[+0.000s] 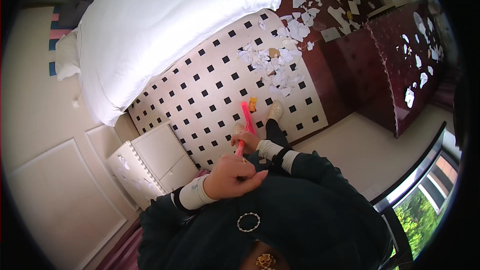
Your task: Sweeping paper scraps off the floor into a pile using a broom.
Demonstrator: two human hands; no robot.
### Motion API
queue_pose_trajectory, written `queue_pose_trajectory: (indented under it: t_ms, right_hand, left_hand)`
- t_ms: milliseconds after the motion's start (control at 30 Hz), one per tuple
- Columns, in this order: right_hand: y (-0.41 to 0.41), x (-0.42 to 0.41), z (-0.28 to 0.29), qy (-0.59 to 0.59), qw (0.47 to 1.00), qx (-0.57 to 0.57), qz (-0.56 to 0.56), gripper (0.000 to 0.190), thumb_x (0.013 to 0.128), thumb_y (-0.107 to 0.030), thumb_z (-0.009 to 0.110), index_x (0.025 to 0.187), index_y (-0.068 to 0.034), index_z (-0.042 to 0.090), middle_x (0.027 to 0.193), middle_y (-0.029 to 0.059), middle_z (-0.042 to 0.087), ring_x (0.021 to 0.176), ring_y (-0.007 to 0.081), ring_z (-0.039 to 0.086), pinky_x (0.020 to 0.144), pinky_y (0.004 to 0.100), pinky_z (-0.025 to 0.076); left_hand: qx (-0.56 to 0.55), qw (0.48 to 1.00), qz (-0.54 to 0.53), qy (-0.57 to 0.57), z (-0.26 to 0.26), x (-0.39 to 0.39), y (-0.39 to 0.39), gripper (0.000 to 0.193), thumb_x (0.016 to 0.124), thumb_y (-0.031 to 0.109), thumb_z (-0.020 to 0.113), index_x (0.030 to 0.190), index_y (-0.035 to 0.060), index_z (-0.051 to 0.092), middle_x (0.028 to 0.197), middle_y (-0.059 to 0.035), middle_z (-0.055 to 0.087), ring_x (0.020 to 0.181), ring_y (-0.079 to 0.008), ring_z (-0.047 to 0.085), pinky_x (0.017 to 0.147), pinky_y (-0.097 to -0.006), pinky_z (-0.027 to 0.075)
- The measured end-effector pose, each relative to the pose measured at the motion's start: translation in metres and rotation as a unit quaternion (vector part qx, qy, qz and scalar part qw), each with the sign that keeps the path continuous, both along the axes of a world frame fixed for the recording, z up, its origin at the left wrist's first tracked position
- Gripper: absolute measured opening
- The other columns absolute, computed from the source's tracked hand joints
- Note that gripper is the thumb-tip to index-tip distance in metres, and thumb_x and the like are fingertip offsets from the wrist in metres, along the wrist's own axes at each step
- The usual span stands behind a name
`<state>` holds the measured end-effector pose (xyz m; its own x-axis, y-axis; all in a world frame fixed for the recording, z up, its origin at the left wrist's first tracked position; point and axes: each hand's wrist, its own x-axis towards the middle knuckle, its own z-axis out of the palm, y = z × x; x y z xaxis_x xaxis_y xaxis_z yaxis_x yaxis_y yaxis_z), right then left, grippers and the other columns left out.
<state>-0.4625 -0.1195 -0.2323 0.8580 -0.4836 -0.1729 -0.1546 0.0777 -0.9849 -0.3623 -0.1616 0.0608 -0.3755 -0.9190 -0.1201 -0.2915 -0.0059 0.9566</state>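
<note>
A bright pink long-handled tool [247,118], perhaps a broom, slopes down from my body toward the floor. My left hand [232,176] grips its upper end close to my torso, with the thumb pointing right. Lower on the same handle, my right hand [246,141] has its fingers closed around it. Beside the tool's far end lies a small orange packet [252,104] on the black-and-white tiled floor [204,107]. Crumpled and torn white paper [258,57] is heaped farther out, with a flat tan piece [274,52] among it.
A bed with white bedding [180,18] borders the tiles on the left. A white bedside cabinet [161,150] stands nearer. More paper scraps [300,28] cover the dark red floor. On the right, a dark red table [405,71] bears scraps. My cream clog [275,110] is beside the tool.
</note>
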Motion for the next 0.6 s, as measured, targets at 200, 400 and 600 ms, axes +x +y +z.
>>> queue_pose_trajectory:
  t_ms: [200,400,600]
  right_hand:
    - [-0.021,-0.008,0.018,0.034,0.988,-0.066,-0.136,0.011,0.074,-0.009,0.067,0.083,-0.01,0.062,0.071,0.0085,0.063,0.076,0.0302,0.057,0.066,0.0398,0.048]
    - [-0.059,-0.001,0.04,0.007,0.969,-0.101,-0.225,0.008,0.076,-0.004,0.062,0.084,-0.007,0.061,0.069,0.0113,0.058,0.072,0.0309,0.057,0.066,0.04,0.047]
    - [-0.089,0.045,0.014,-0.111,0.972,0.008,-0.206,0.009,0.08,-0.002,0.058,0.087,-0.006,0.061,0.062,0.0032,0.05,0.06,0.0174,0.05,0.058,0.0299,0.041]
  left_hand:
    - [-0.038,0.996,-0.03,0.076,0.007,0.008,-0.01,0.04,0.075,-0.002,0.073,0.052,0.0069,0.041,0.046,-0.0037,0.037,0.038,-0.0191,0.039,0.04,-0.0333,0.025]
    - [-0.114,0.984,-0.104,0.088,0.028,0.003,-0.021,0.039,0.074,0.004,0.076,0.054,0.0097,0.043,0.049,-0.0028,0.042,0.041,-0.0209,0.043,0.041,-0.034,0.029]
    - [-0.172,0.982,-0.078,-0.028,-0.014,-0.008,-0.058,0.037,0.075,0.004,0.073,0.054,0.0086,0.044,0.053,-0.0034,0.043,0.042,-0.0217,0.042,0.043,-0.0331,0.029]
